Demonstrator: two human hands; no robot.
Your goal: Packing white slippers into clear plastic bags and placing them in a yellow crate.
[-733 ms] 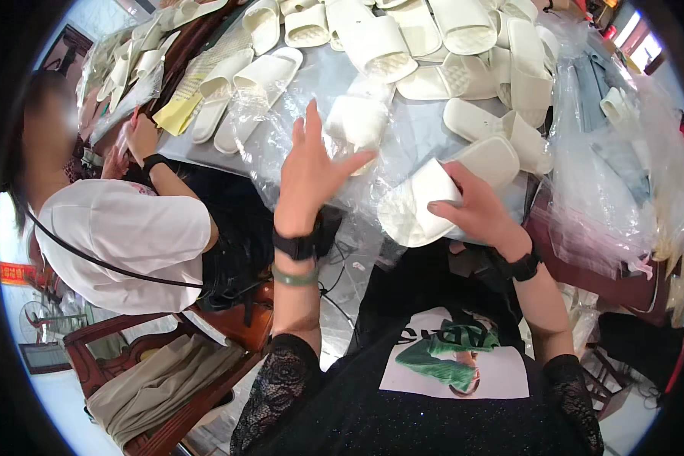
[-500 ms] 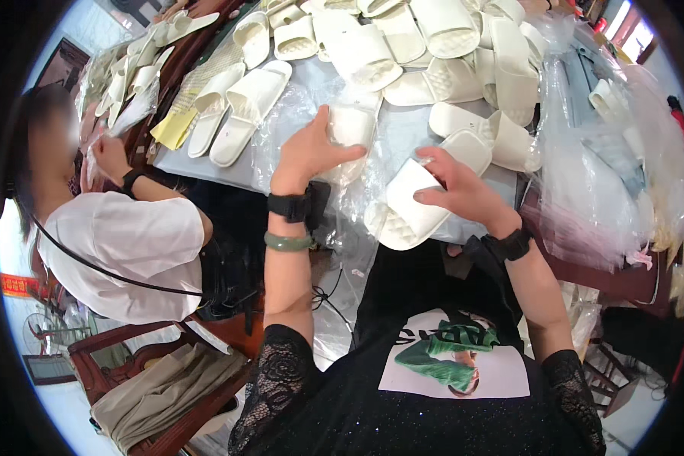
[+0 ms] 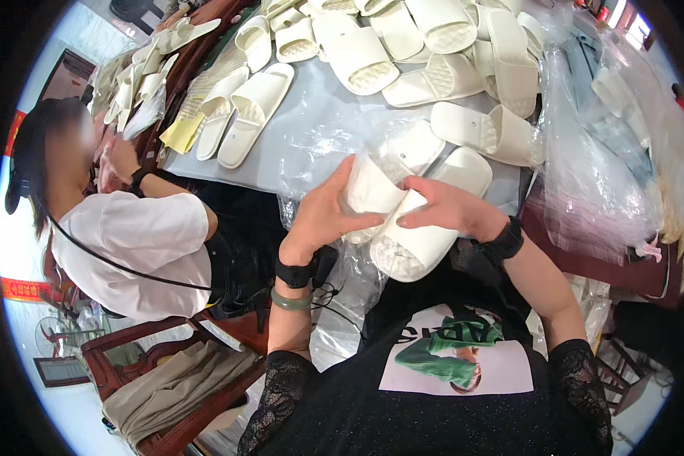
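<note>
One co-worker in a white top is at the far left, turned toward the worktop. Next comes a yellow paper, then a pair of cream slippers lying side by side. Nearer the middle, the person's left hand is closed on the left slipper, thumb on the near side of its broad strap and fingers round the outer side. Just beside it, the right hand grips the right slipper across the strap. Both held slippers are at the worktop's near edge, toe ends toward the person, heels slanting away to the right. They look light and moulded from soft foam, likely to give under a squeeze and hard to break; the smooth straps may slip a little. The strap or the sole's side edges seem the surest hold. Beyond the hands lies a heap of slippers; at the far right, clear plastic bags hang in a bunch.
</note>
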